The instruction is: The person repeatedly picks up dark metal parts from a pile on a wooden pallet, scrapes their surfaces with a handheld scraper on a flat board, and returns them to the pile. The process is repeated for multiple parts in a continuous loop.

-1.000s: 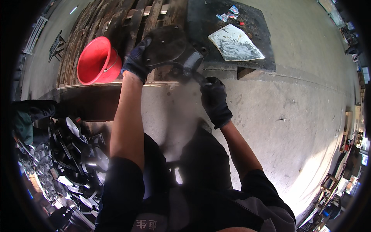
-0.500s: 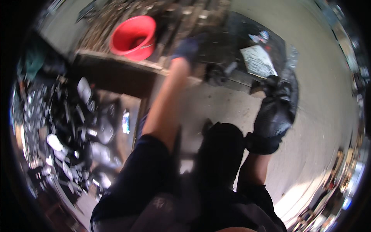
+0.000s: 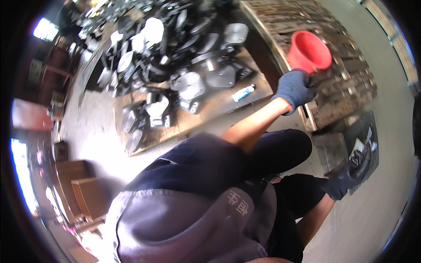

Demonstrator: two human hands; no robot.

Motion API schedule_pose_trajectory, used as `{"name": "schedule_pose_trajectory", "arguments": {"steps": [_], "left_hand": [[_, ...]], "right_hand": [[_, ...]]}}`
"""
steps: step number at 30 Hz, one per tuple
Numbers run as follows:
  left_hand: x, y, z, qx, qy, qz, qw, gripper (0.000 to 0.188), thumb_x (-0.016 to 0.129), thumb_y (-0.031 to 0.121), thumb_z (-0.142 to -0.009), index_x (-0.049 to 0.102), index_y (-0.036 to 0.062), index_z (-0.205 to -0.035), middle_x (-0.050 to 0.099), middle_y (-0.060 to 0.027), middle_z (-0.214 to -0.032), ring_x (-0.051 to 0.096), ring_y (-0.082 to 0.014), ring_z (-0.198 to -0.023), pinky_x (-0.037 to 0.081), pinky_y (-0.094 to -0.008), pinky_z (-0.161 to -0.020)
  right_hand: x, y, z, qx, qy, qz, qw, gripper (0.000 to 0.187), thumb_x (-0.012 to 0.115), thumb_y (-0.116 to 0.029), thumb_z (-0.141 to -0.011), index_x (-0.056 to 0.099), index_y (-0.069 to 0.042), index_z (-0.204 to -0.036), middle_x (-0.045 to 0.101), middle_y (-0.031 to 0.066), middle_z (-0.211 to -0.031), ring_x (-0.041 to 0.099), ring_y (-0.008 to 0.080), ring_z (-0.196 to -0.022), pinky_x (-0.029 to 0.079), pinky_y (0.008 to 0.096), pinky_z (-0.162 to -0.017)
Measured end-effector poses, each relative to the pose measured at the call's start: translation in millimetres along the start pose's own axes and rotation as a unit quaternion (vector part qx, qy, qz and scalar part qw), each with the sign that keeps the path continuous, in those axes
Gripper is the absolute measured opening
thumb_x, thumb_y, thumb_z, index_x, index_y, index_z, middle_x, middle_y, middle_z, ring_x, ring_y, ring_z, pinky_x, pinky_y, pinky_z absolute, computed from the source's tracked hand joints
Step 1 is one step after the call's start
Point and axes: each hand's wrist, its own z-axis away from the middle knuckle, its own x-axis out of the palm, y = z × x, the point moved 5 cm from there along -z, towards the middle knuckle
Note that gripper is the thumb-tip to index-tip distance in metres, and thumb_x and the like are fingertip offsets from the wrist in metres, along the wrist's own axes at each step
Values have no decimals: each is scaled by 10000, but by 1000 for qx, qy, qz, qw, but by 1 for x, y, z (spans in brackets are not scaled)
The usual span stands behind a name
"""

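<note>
My left hand (image 3: 294, 91), in a dark blue knit glove with an orange cuff edge, is at the near side of a red bucket (image 3: 302, 57). Its fingers are curled, and what they may grip is hidden. The bucket is on a slatted surface of worn dark wood (image 3: 333, 94). Farther right and lower, my right hand (image 3: 351, 175) wears a black glove. Its fingers look pressed together over a dark, flat-topped block (image 3: 370, 127), beside a scrap of white paper (image 3: 357, 147). What that hand holds cannot be made out.
Many dark and shiny metal parts (image 3: 190, 85) lie heaped on a wooden board (image 3: 258, 85) at the left. A small white and blue tube (image 3: 243, 93) lies near that board's edge. Brown cardboard boxes (image 3: 87, 197) stand at the far left.
The view has swung to the left, so the bucket now appears farther right and the metal parts come fully into view. My left hand is now beside the bucket.
</note>
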Motion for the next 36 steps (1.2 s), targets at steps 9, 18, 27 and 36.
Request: {"name": "schedule_pose_trajectory", "arguments": {"steps": [9, 18, 27, 36], "left_hand": [[-257, -105, 83, -231, 170, -99, 953, 323, 716, 362, -725, 695, 79, -879, 677, -131, -802, 642, -204, -715, 490, -332, -692], [-501, -215, 173, -204, 414, -53, 885, 84, 709, 83, -741, 639, 68, -785, 602, -7, -703, 544, -107, -637, 453, -255, -598], [-648, -341, 212, -400, 491, -229, 739, 541, 721, 471, -642, 692, -1, -905, 679, -185, -878, 655, -278, -827, 492, -351, -744], [-666, -455, 244, -480, 457, -124, 739, 428, 588, 405, -744, 657, 57, -984, 648, -145, -992, 612, -271, -927, 475, -350, -774]], "right_hand": [[38, 28, 1, -48, -56, -28, 997, 365, 486, 6, -879, 506, 32, -1243, 579, 168, -1162, 577, 239, -974, 469, 334, -852], [76, 83, -24, -112, -137, -13, 984, 390, 516, -24, -864, 499, 53, -1247, 530, 171, -1263, 532, 251, -1120, 432, 361, -952], [43, 76, -34, 3, -245, 361, 900, 340, 475, -175, -910, 561, -54, -1217, 621, 122, -1152, 600, 254, -1031, 462, 337, -880], [-41, 159, -24, 62, -276, 527, 802, 385, 392, -148, -904, 548, -108, -1253, 603, 108, -1192, 595, 230, -1044, 452, 324, -878]]}}
